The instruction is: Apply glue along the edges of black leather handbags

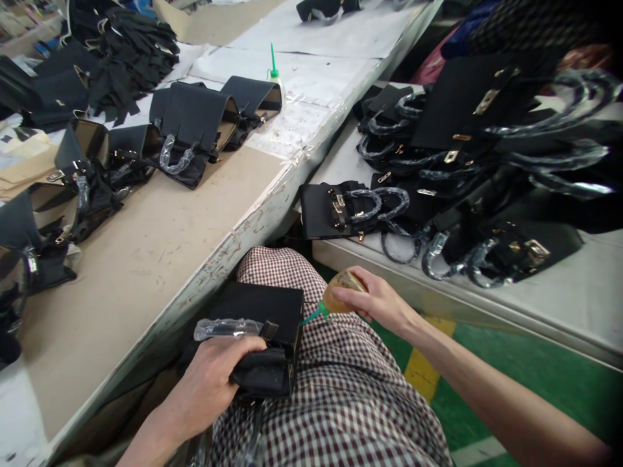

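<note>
A black handbag [265, 301] lies on my lap over a checked cloth [370, 402]. My left hand [217, 370] is closed around the bag's near part, just below its plastic-wrapped handle [228, 328]. In my right hand [372, 295] is a yellowish glue bottle [341, 292], tilted down to the left. The bottle's green nozzle [314, 315] points at the right edge of the bag, its tip at or very near that edge. My left fingertips are partly hidden by the bag.
Several black handbags [189, 117] stand along the left table [160, 240], with a green-tipped bottle [274, 72] behind them. More bags with wrapped handles [452, 155] are piled on the right table [549, 305]. Black pieces [131, 52] lie heaped at the far left.
</note>
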A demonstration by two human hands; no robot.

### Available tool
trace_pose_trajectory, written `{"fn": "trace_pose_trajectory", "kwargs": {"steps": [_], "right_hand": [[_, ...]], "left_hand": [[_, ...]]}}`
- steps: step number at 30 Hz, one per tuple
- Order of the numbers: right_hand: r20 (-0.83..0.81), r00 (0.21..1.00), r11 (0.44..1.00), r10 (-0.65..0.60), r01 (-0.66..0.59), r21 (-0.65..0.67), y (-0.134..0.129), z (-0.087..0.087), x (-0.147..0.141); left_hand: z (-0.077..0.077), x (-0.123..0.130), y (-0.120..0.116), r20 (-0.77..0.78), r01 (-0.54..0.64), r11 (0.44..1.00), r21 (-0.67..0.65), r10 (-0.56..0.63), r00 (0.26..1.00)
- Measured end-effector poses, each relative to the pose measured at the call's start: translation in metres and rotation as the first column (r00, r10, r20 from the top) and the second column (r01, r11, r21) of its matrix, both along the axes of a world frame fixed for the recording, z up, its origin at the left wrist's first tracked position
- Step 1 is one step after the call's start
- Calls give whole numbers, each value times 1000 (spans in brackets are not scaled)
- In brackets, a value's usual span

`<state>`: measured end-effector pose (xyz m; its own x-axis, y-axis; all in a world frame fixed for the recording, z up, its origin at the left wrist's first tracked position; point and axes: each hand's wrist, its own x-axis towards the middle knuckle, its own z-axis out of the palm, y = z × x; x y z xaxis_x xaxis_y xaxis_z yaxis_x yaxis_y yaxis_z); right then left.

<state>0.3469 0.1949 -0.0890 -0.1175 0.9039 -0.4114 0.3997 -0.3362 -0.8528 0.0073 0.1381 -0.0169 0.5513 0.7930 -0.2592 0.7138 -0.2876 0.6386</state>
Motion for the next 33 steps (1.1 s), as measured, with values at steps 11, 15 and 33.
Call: {"fn": "trace_pose_trajectory", "kwargs": {"steps": [11, 15, 33], "right_hand": [[-90, 985, 987, -148, 142, -69, -9, -16, 5], [-152, 972, 981, -181, 167, -100, -13, -18, 4], [-437, 888, 969, -141, 33, -246, -34, 5, -2]], "left_hand": [[-2, 1, 1, 16, -51, 997, -63, 52, 998], [-4, -1, 1, 20, -76, 996, -55, 77, 997], [0, 3, 3, 15, -68, 997, -38, 69, 998]]}}
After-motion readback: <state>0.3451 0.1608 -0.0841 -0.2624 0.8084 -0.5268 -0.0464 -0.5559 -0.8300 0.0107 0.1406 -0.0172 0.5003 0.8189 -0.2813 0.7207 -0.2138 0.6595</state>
